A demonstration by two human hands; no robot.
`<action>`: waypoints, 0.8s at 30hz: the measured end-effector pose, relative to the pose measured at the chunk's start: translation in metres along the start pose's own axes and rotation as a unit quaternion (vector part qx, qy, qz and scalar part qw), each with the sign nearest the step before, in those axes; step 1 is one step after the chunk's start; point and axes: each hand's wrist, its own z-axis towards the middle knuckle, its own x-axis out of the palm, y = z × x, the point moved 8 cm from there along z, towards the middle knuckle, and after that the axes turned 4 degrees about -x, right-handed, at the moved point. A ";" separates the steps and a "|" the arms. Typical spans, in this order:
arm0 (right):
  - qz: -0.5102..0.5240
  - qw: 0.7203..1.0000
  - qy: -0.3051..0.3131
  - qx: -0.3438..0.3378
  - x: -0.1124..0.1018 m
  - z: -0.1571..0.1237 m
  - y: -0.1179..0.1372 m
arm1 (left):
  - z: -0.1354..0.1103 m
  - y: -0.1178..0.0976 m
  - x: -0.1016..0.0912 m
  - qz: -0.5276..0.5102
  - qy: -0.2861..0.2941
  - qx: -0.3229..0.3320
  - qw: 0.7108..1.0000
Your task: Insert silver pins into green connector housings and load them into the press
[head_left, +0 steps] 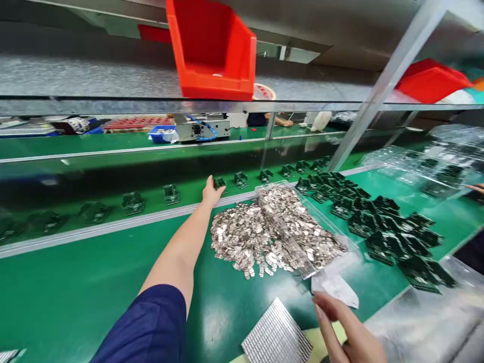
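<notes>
My left hand [212, 193] reaches out to the belt, its thumb and fingers around the edges of a green circuit board [219, 183]. More boards, such as this circuit board [171, 194], lie spaced in a row on both sides of it. At lower right, my right hand [350, 333] is closed, thumb and forefinger tips together; whatever they may pinch is too small to make out. Just ahead of it are a white paper [336, 288] and a ridged metallic block [278, 335]. A heap of small silvery metal pieces [242, 232] spills beside a clear plastic tray [308, 275] full of them.
Many circuit boards [389, 222] lie piled on the green bench [113, 282] at right, near clear plastic trays [427, 166]. A metal post [385, 85] slants up to a shelf holding a red bin [217, 55]. A co-worker's hand [477, 188] shows at the right edge.
</notes>
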 end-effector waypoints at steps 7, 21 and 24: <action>-0.169 0.975 0.140 -0.045 0.103 0.059 -0.007 | -0.024 0.052 -0.124 0.095 -0.161 0.039 0.982; -0.112 0.990 -0.033 -0.075 0.087 0.069 0.000 | -0.085 0.067 -0.164 0.104 -0.086 -0.012 0.991; -0.068 0.998 0.001 -0.008 0.089 0.075 -0.005 | -0.144 0.066 -0.171 0.125 -0.032 0.005 0.992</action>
